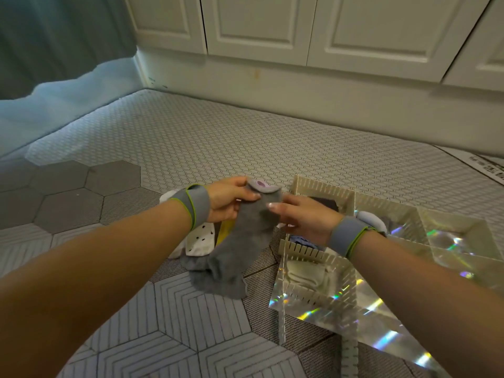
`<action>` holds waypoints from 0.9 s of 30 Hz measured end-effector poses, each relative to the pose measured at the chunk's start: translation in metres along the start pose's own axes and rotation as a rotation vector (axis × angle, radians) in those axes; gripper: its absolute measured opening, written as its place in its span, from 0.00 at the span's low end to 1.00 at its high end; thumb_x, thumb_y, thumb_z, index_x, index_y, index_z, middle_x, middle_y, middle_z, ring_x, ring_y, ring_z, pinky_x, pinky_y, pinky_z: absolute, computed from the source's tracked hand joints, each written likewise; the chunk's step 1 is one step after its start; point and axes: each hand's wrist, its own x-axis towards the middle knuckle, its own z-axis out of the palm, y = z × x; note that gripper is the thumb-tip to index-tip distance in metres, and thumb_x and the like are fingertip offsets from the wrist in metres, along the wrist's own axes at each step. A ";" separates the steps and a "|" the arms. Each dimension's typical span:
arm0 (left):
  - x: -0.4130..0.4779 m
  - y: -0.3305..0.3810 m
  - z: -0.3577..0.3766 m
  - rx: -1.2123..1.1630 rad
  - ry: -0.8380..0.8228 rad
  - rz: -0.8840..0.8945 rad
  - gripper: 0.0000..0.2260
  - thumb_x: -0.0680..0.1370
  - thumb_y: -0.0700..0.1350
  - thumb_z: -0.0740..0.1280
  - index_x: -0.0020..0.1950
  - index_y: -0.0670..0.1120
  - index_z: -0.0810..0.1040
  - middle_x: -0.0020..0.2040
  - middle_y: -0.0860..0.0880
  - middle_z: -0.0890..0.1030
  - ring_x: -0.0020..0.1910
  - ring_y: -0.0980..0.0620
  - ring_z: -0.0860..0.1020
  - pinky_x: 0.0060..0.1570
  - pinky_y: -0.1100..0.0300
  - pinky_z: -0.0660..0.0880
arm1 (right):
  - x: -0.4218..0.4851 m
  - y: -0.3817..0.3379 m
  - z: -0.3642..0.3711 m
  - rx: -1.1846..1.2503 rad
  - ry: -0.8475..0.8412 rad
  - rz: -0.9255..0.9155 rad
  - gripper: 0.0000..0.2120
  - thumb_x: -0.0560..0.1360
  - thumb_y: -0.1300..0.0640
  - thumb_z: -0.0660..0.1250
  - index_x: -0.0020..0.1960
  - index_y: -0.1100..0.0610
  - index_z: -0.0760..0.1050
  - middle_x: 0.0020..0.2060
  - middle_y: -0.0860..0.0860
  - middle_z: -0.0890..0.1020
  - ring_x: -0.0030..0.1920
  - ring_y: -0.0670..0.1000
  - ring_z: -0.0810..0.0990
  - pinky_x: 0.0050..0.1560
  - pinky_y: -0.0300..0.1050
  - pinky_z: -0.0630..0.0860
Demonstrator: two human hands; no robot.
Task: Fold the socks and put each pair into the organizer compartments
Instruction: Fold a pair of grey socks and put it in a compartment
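A grey sock (240, 241) with a lilac cuff hangs between my hands above the mat. My left hand (229, 200) pinches its cuff from the left, and my right hand (302, 216) holds the same end from the right. Its toe droops onto another grey sock on the mat. Under my left wrist lie a white dotted sock (200, 238) and a yellow sock (225, 231). To the right stands the cream organizer (321, 188); its compartments hold a dark pair (326, 204), a blue pair (301, 240), a cream pair (305, 276) and a light grey pair (372, 218).
I work on a mat with hexagon patterns (191, 148). White cabinet doors (272, 28) line the far side, a blue curtain (54, 64) hangs at the left. Shiny iridescent trays (450, 241) sit at the organizer's right and front.
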 end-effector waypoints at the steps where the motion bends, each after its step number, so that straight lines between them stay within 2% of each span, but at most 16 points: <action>1: 0.000 0.002 0.004 0.008 -0.018 0.024 0.10 0.76 0.31 0.61 0.45 0.46 0.75 0.43 0.46 0.79 0.39 0.52 0.81 0.40 0.59 0.80 | 0.000 0.000 0.004 0.030 -0.020 -0.009 0.13 0.73 0.55 0.69 0.58 0.53 0.75 0.53 0.50 0.80 0.56 0.51 0.78 0.61 0.50 0.73; 4: -0.001 0.011 0.018 0.032 -0.050 0.071 0.11 0.76 0.30 0.60 0.42 0.45 0.73 0.38 0.48 0.80 0.35 0.54 0.81 0.37 0.58 0.80 | 0.001 -0.005 0.010 0.146 0.057 -0.056 0.14 0.74 0.55 0.68 0.59 0.56 0.76 0.52 0.52 0.82 0.55 0.52 0.79 0.60 0.52 0.74; 6: -0.001 0.015 0.021 0.099 0.000 0.089 0.10 0.75 0.31 0.62 0.41 0.46 0.73 0.37 0.48 0.79 0.37 0.53 0.80 0.36 0.60 0.80 | 0.000 -0.010 0.011 0.202 0.126 -0.085 0.11 0.77 0.54 0.64 0.57 0.56 0.76 0.50 0.52 0.82 0.52 0.52 0.79 0.56 0.52 0.76; 8: 0.000 0.014 0.018 0.278 0.100 0.091 0.10 0.74 0.33 0.66 0.39 0.48 0.72 0.36 0.49 0.78 0.36 0.55 0.78 0.30 0.64 0.78 | -0.002 -0.015 0.008 0.258 0.187 -0.112 0.08 0.79 0.54 0.61 0.53 0.55 0.76 0.48 0.52 0.82 0.50 0.52 0.80 0.53 0.50 0.76; 11: 0.001 -0.005 0.002 0.571 0.160 0.049 0.11 0.72 0.32 0.67 0.37 0.47 0.73 0.37 0.48 0.78 0.36 0.52 0.77 0.30 0.63 0.76 | -0.008 -0.023 -0.004 0.374 0.260 -0.144 0.06 0.79 0.56 0.62 0.49 0.55 0.76 0.45 0.51 0.82 0.47 0.51 0.81 0.52 0.47 0.77; 14: -0.002 -0.036 -0.013 0.949 0.025 -0.091 0.10 0.72 0.31 0.66 0.43 0.47 0.76 0.41 0.46 0.79 0.37 0.51 0.77 0.30 0.64 0.76 | -0.012 -0.027 -0.013 0.378 0.298 -0.165 0.05 0.78 0.56 0.62 0.49 0.56 0.75 0.44 0.51 0.82 0.45 0.50 0.80 0.47 0.46 0.77; 17: -0.003 -0.064 -0.022 1.388 -0.176 -0.223 0.16 0.72 0.34 0.66 0.59 0.46 0.76 0.59 0.44 0.77 0.53 0.47 0.77 0.49 0.55 0.77 | -0.014 -0.028 -0.016 0.365 0.318 -0.165 0.06 0.79 0.56 0.61 0.51 0.56 0.75 0.44 0.51 0.81 0.46 0.51 0.80 0.44 0.46 0.77; 20: -0.004 -0.075 -0.022 1.549 -0.297 -0.287 0.23 0.74 0.35 0.62 0.68 0.50 0.69 0.67 0.45 0.70 0.61 0.44 0.72 0.58 0.53 0.73 | -0.012 -0.029 -0.016 0.374 0.328 -0.164 0.06 0.79 0.56 0.61 0.50 0.56 0.75 0.44 0.52 0.82 0.45 0.50 0.80 0.42 0.45 0.76; 22: -0.006 -0.076 -0.020 1.643 -0.384 -0.241 0.26 0.75 0.35 0.61 0.72 0.53 0.65 0.72 0.46 0.63 0.68 0.44 0.67 0.65 0.53 0.68 | -0.011 -0.029 -0.015 0.377 0.330 -0.161 0.05 0.79 0.56 0.61 0.48 0.55 0.75 0.43 0.52 0.81 0.45 0.50 0.80 0.42 0.45 0.76; 25: -0.005 -0.085 -0.021 1.854 -0.436 -0.198 0.26 0.77 0.40 0.61 0.73 0.57 0.62 0.72 0.46 0.57 0.64 0.40 0.69 0.59 0.55 0.68 | -0.011 -0.029 -0.014 0.361 0.323 -0.150 0.06 0.79 0.56 0.62 0.47 0.55 0.76 0.42 0.51 0.81 0.44 0.50 0.80 0.42 0.45 0.76; 27: -0.003 -0.088 -0.021 1.948 -0.438 -0.203 0.21 0.77 0.46 0.61 0.70 0.57 0.67 0.71 0.45 0.58 0.60 0.39 0.71 0.57 0.55 0.70 | -0.011 -0.029 -0.013 0.360 0.312 -0.146 0.06 0.79 0.56 0.61 0.46 0.56 0.76 0.41 0.51 0.81 0.44 0.50 0.80 0.42 0.45 0.76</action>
